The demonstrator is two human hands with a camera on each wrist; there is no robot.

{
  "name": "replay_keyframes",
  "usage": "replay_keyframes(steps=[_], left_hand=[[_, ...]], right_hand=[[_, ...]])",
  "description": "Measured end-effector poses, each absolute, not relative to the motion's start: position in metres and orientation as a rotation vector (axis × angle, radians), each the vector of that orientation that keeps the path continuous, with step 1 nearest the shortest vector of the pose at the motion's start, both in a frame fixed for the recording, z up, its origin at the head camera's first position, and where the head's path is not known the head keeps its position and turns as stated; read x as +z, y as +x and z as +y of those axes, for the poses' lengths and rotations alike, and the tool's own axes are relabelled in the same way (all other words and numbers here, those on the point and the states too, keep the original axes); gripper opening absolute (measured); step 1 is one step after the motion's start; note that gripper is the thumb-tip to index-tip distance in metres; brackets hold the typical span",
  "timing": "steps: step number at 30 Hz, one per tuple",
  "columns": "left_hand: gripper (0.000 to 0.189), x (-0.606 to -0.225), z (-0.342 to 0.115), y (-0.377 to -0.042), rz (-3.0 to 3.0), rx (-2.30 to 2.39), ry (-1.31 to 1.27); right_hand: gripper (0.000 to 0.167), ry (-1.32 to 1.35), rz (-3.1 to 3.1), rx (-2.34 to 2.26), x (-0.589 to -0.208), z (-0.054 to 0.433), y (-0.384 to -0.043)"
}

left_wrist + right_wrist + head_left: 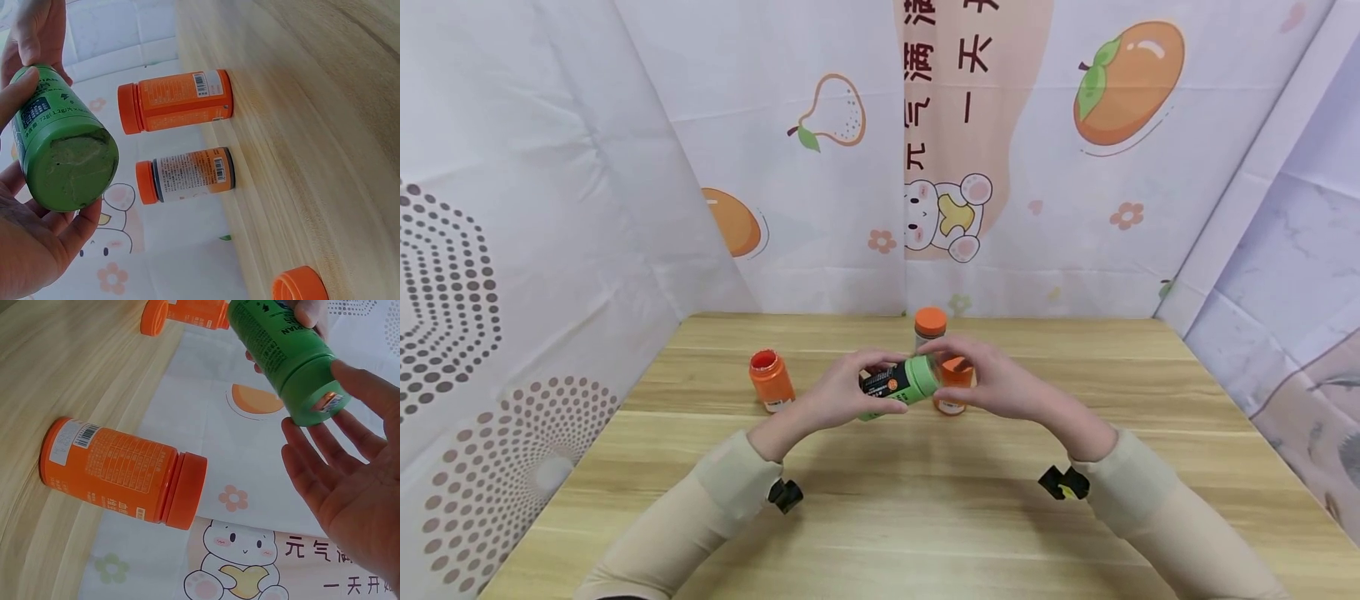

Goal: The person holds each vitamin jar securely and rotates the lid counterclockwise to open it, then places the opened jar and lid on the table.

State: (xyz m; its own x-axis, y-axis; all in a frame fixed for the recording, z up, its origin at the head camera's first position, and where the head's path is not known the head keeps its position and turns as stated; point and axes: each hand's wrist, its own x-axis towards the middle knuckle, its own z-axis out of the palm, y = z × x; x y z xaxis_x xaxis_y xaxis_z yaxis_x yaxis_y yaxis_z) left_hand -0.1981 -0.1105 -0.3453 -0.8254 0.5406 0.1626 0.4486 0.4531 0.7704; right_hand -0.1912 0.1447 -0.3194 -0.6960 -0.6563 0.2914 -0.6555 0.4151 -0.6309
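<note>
A green bottle (897,387) with a black label is tilted above the table, its green cap (922,377) pointing right. My left hand (842,387) grips the body, thumb on the near side; the bottle's scuffed base (74,169) shows in the left wrist view. Thumb and fingertips of my right hand (996,383) are around the cap and pinch it. Close behind the right hand stands an orange bottle (119,469) with an orange lid. A smaller bottle with a grey-and-orange label (194,174) stands behind, partly hidden in the head view.
Left on the wooden table (940,517) stands an uncapped orange bottle (772,383). An orange lid (300,285) lies on the table in the left wrist view; my left hand seems to hide it in the head view. Printed curtains (820,225) border the back and sides.
</note>
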Motion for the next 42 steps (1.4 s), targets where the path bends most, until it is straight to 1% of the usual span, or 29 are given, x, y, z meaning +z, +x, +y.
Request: replay_keyframes(steps=[3,6,8,13,16,23,32,36,42], left_hand=[[0.062,-0.3452,-0.1111,-0.1972,2.590,1.315,0.883],[0.062,-0.3452,-0.1113,-0.1961,2.593,1.312,0.877],[0.062,-0.3448,-0.1113,-0.1956,2.593,1.316,0.875],[0.062,-0.3441,-0.1109,-0.1955,2.596,1.326,0.879],[0.062,-0.3443,-0.1111,-0.1962,2.597,1.328,0.883],[0.061,-0.3441,-0.1122,-0.1969,2.589,1.336,0.889],[0.060,-0.3452,-0.1137,-0.1958,2.603,1.322,0.885],[0.060,-0.3451,-0.1138,-0.1952,2.606,1.317,0.884],[0.061,-0.3438,-0.1132,-0.1950,2.605,1.319,0.887]], right_hand=[[0.056,-1.262,2.626,-1.194,-0.3200,0.1440,-0.1909],[0.056,-1.248,2.600,-1.242,-0.3202,0.1432,-0.1900],[0.052,-1.202,2.586,-1.283,-0.3196,0.1425,-0.1898],[0.042,-0.986,2.607,-1.315,-0.3157,0.1416,-0.1894],[0.040,-0.929,2.632,-1.284,-0.3145,0.1409,-0.1897],[0.039,-1.015,2.644,-1.263,-0.3177,0.1373,-0.1918],[0.040,-1.060,2.638,-1.263,-0.3193,0.1352,-0.1900],[0.043,-1.089,2.651,-1.252,-0.3201,0.1360,-0.1896],[0.051,-1.209,2.681,-1.243,-0.3198,0.1381,-0.1892]])
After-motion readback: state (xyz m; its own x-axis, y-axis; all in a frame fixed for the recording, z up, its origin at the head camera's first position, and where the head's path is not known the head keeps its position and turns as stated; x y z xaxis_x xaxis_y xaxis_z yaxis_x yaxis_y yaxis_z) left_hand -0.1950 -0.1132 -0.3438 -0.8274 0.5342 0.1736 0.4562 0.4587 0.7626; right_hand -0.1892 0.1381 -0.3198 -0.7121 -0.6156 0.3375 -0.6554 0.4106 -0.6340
